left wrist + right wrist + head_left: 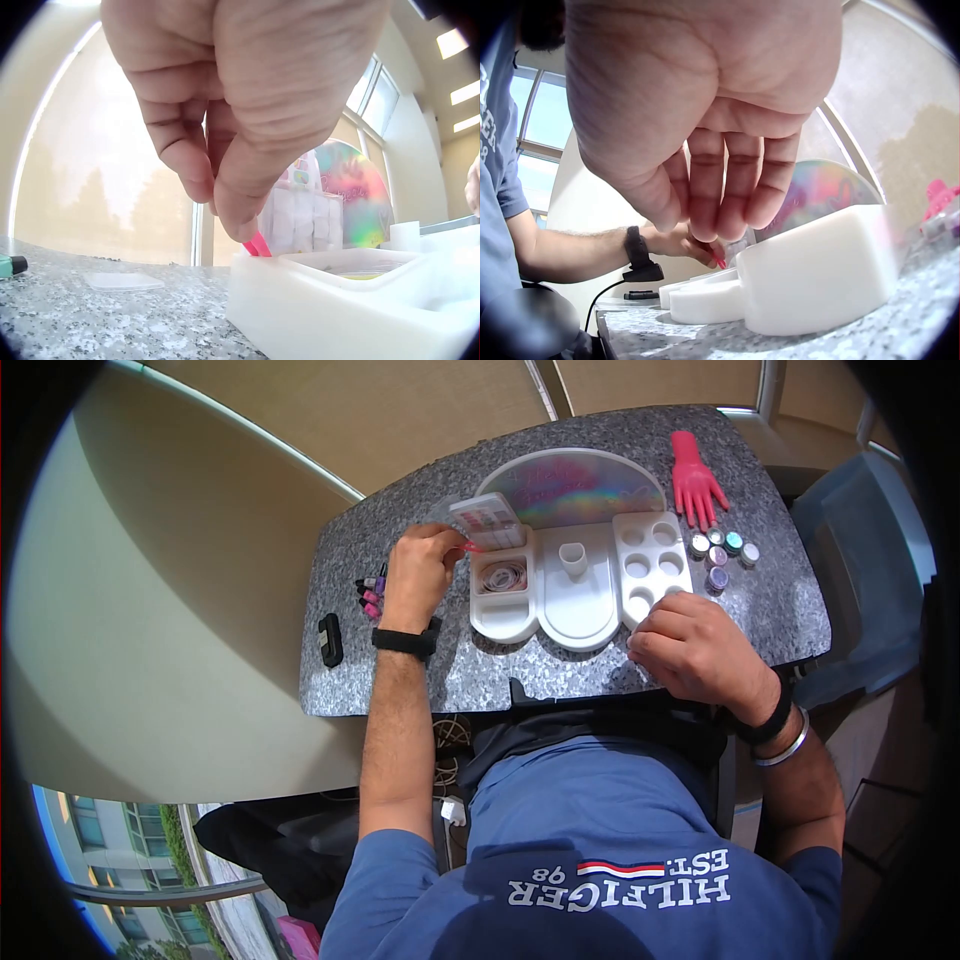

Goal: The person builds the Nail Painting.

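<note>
My left hand (418,570) pinches a small bright pink piece (258,245) at the back left corner of a white organizer (578,628). Two narrow pink prongs show below the fingertips; its kind I cannot tell. Just beside it, a clear case (490,520) of small compartments stands upright in the organizer's back left slot. A coiled pale strand (503,576) lies in the compartment in front. Over the organizer's right front corner hangs my right hand (690,645), its fingers (735,187) loosely bent with nothing between them. Round wells (638,565) line that side.
A rainbow-sheen backboard (570,485) rises behind the organizer. At the right lie a pink model hand (697,480) and several small jars (718,556). Nail polish bottles (371,598) and a black case (330,640) are at the left. A clear lid (124,281) lies flat behind.
</note>
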Action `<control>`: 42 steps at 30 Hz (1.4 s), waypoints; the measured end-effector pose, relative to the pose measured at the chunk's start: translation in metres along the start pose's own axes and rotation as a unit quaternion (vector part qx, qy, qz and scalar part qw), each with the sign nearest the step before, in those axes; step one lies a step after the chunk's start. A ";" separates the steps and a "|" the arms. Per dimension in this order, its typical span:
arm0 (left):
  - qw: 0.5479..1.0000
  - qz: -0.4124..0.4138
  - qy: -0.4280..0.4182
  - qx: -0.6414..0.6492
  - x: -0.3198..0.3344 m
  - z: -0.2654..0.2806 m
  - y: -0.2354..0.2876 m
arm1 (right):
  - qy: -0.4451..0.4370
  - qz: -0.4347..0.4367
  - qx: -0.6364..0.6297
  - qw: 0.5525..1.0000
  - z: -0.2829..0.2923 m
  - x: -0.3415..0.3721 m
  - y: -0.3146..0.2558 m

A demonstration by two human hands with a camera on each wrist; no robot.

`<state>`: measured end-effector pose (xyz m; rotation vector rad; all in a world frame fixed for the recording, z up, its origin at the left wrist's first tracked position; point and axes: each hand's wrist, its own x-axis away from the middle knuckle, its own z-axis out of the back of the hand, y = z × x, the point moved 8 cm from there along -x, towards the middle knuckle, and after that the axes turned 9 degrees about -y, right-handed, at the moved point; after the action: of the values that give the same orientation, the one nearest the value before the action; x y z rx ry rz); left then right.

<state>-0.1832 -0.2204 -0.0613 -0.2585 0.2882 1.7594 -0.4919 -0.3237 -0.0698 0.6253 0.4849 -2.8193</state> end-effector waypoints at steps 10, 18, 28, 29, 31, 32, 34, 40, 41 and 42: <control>0.987 0.101 0.019 0.124 0.008 -0.005 -0.011 | 0.003 -0.005 0.007 1.000 0.000 -0.001 -0.001; 0.963 0.148 0.087 0.206 0.013 -0.010 -0.019 | 0.004 -0.004 0.001 1.000 0.000 -0.002 -0.001; 0.963 0.166 0.078 0.199 0.017 -0.006 -0.026 | -0.003 -0.005 -0.002 1.000 -0.004 -0.003 -0.002; 0.963 0.165 0.089 0.191 0.019 0.001 -0.029 | -0.001 -0.004 -0.001 1.000 -0.003 -0.004 -0.002; 0.959 0.199 0.094 0.181 0.026 0.016 -0.042 | 0.004 -0.005 0.000 1.000 -0.004 -0.003 -0.002; 0.956 0.215 0.095 0.176 0.030 0.023 -0.051 | 0.000 -0.004 0.001 1.000 -0.004 -0.003 -0.002; 0.945 0.261 0.090 0.173 0.040 0.028 -0.073 | -0.006 -0.006 0.003 1.000 -0.005 -0.003 -0.002; 0.948 0.271 -0.001 0.169 0.026 0.011 -0.101 | -0.004 0.028 0.004 1.000 -0.002 -0.005 -0.019; 0.951 0.259 -0.020 0.168 0.019 0.003 -0.107 | -0.003 0.033 0.004 0.999 -0.001 -0.005 -0.021; 0.954 0.247 -0.038 0.167 0.010 -0.007 -0.115 | 0.000 0.038 0.005 0.999 -0.001 -0.005 -0.022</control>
<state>-0.0729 -0.1910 -0.0776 0.1406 0.6282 2.1653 -0.4929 -0.3020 -0.0625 0.6305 0.4386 -2.7517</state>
